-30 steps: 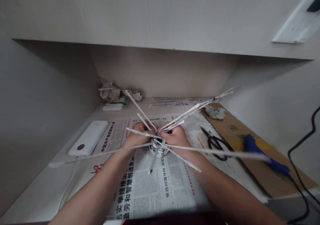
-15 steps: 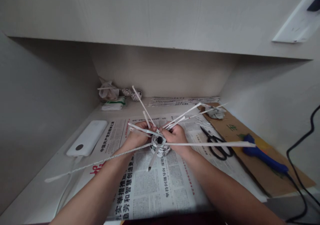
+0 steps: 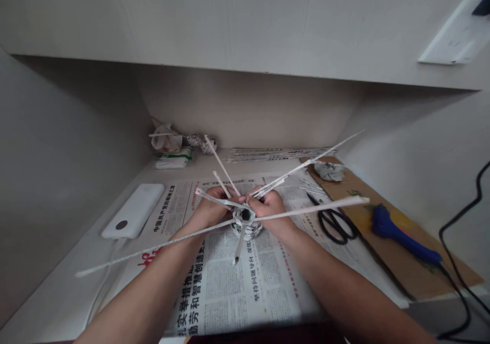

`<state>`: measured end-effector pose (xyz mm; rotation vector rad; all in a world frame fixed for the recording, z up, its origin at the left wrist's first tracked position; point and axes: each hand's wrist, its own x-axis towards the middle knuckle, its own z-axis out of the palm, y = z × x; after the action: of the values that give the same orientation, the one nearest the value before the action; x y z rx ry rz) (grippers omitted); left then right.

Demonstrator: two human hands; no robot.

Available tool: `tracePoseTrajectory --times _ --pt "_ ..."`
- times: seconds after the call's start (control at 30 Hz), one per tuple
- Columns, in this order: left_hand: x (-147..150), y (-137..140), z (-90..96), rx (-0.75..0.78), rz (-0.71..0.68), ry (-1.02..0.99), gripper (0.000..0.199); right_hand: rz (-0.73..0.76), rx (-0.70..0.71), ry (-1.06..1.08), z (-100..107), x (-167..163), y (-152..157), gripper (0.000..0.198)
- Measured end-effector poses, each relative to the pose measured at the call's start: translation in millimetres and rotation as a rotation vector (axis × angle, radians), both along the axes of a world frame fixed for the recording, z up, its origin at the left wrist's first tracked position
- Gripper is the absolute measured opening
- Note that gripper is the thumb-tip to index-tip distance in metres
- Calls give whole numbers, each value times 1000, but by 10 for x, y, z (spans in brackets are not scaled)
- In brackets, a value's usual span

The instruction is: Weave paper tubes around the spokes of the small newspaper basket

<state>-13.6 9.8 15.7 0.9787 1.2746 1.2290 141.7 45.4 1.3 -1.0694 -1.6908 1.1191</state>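
Note:
Between my hands is a small woven paper piece [image 3: 248,228], round with a dark hole in its top. Several rolled-paper sticks radiate from it; one long paper stick [image 3: 317,209] points right and another paper stick [image 3: 153,248] reaches left across my forearm. My left hand [image 3: 214,204] is closed on the far left side of the piece. My right hand [image 3: 270,206] pinches at its far right side, thumb near the rim, with paper sticks running out past the fingers. The fingertips are partly hidden behind the sticks and the piece.
Newspaper [image 3: 225,293] covers the worktop. Black scissors [image 3: 337,224] and a blue glue gun [image 3: 403,237] lie right, the latter on cardboard [image 3: 367,252]. A white power bank [image 3: 133,211] sits left. Behind are a bundle of paper sticks [image 3: 279,154] and a plastic bag [image 3: 166,139].
The right-pointing stick has swung upward. The bent stick at the upper right now stretches out straighter and higher. The woven piece has shifted slightly right; both hands keep their hold.

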Motion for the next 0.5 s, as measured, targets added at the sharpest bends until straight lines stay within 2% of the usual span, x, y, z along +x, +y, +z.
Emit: tracePoseTrajectory --times 0.17,0.3,0.4,0.5 --pt "30 -53 42 -2 106 122 29 10 -65 39 36 -1 -1 17" --pt "26 -59 29 55 110 197 26 3 -44 15 64 7 -9 14" --pt "-7 -20 -27 87 126 287 23 -6 -95 52 73 0 -18 14" --pt "-29 10 -52 75 82 212 24 -22 -134 58 67 -10 -22 14"
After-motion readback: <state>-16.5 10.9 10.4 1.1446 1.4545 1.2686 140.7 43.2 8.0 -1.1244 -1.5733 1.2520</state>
